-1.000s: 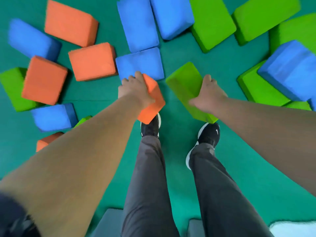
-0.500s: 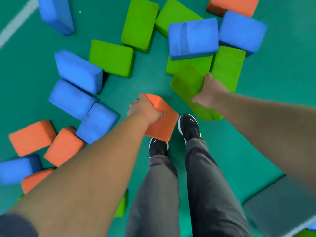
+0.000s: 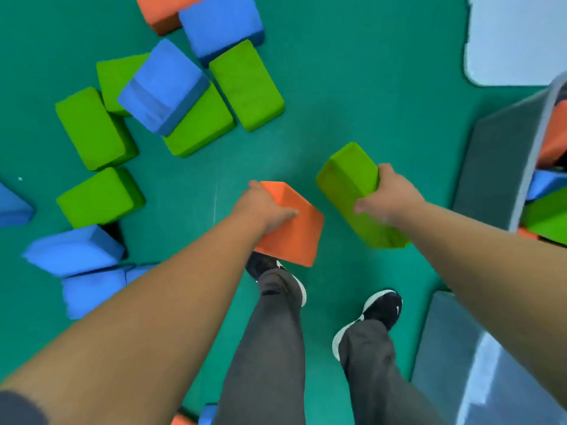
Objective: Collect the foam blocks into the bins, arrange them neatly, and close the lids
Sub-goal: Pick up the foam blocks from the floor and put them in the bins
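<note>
My left hand [image 3: 264, 207] grips an orange foam block [image 3: 291, 231], held in the air above my feet. My right hand [image 3: 388, 199] grips a green foam block [image 3: 349, 185], also off the floor. At the right edge stands an open grey bin [image 3: 503, 167] with orange, blue and green blocks inside [image 3: 549, 210]. Loose green blocks [image 3: 92, 130] and blue blocks [image 3: 162, 87] lie scattered on the green floor at the left and top.
A second grey bin or lid [image 3: 454, 357] sits at the lower right by my right foot. A pale mat [image 3: 518, 38] lies at the top right. My legs and black shoes [image 3: 380, 311] are below the hands.
The view has swung to the right: the block pile has slid to the left and the grey bin has come into view on the right. Both hands still hold their blocks.
</note>
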Demonstrator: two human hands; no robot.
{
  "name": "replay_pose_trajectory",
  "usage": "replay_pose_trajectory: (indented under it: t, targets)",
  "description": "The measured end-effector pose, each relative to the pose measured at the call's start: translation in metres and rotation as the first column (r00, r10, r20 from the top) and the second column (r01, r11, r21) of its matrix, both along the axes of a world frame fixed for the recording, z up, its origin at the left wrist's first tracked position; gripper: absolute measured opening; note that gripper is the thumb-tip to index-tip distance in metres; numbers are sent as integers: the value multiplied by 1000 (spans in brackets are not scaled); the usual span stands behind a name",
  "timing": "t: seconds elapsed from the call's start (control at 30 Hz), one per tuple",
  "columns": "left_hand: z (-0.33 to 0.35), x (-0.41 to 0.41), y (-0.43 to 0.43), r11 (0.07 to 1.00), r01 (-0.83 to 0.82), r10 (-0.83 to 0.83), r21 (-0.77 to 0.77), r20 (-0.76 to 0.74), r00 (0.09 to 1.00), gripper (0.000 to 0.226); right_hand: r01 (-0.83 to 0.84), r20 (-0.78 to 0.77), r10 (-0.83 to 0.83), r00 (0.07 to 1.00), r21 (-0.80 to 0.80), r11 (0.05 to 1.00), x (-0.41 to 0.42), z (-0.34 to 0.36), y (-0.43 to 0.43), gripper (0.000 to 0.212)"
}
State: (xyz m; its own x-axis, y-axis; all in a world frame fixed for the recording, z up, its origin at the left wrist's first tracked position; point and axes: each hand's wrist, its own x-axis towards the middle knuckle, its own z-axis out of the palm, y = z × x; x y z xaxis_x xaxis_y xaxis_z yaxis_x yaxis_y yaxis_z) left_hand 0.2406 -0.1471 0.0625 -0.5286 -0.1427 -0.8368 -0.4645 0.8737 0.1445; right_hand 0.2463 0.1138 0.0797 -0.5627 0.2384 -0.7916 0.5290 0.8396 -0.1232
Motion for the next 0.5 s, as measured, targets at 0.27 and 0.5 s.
replay_pose_trajectory:
  t: [0.27,0.5]
  targets:
    - [7,40,147,965,261,-261,-27,8,965,105,239,-33,-241,970,-70,969,101,11,141,71]
    - [54,67,267,949,316,-316,8,-21,949,103,476,-153,-519,841,-249,844,178,59,238,71]
